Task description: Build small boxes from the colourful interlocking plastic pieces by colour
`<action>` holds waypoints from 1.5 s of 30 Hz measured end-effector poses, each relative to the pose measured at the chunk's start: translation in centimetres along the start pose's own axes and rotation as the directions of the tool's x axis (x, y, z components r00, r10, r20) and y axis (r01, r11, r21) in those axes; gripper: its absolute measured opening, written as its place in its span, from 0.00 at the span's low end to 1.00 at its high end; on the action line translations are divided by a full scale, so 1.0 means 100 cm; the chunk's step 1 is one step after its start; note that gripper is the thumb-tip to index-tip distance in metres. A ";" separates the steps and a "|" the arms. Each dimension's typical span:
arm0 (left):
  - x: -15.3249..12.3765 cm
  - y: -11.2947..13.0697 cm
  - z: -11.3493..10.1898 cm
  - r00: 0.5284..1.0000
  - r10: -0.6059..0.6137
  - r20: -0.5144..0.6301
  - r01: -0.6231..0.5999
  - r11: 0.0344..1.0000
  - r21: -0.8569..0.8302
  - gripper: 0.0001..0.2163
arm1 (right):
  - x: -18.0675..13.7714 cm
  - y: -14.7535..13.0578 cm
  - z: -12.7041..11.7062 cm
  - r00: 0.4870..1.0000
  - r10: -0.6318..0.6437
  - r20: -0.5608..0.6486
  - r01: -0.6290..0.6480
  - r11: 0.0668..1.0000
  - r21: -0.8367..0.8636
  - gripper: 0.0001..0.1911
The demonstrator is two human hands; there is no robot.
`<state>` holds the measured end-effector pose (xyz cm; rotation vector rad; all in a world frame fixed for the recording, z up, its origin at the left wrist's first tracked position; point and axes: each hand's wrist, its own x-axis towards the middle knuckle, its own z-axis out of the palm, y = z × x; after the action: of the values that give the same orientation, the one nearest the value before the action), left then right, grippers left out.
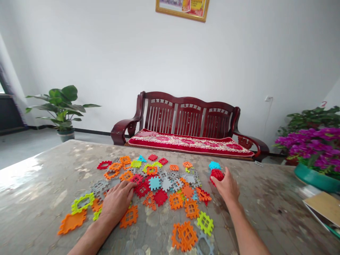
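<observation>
Patterned table (265, 212) under a white wall (225, 56), interlocking pieces spread across it

Far left of the light-blue square (154, 183), past the table's left edge, a potted plant (65, 109) stands on the floor; a broad stretch of tabletop separates that edge from the pieces. Closer to the square, still left, lie an orange piece (73, 223) and a lime frame (91, 196). Just left of it the left hand (118, 199) rests over pieces, fingertips at a pink-red piece (137, 179); whether they grip it I cannot tell. Beyond the square, a strip of tabletop leads to the far edge and a wooden settee (190, 117). Right of the square, well apart from the left hand, the right hand (227, 184) pinches a red piece (217, 174), a blue piece (214, 165) just beyond. Farther right, open tabletop reaches a teal pot (316, 178) of purple flowers (313, 141).
</observation>
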<state>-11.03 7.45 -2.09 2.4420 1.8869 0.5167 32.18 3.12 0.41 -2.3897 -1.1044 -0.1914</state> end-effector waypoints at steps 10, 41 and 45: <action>-0.001 0.002 -0.002 1.000 -0.011 0.019 0.010 0.999 0.034 0.17 | -0.008 0.008 0.015 0.994 0.082 0.071 -0.082 0.997 -0.007 0.55; 0.018 -0.032 -0.062 0.926 -0.335 -0.175 0.296 0.930 -0.216 0.17 | -0.073 -0.078 0.016 0.765 -0.642 -0.050 0.609 0.695 0.382 0.23; 0.037 -0.061 -0.069 0.935 -0.345 -0.078 0.341 0.938 -0.055 0.19 | -0.101 -0.157 0.027 0.477 -0.857 0.196 0.783 0.515 0.349 0.28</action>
<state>-17.80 11.28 4.06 2.0261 2.2461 0.6410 13.59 6.18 0.70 -1.5060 -2.2866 0.0479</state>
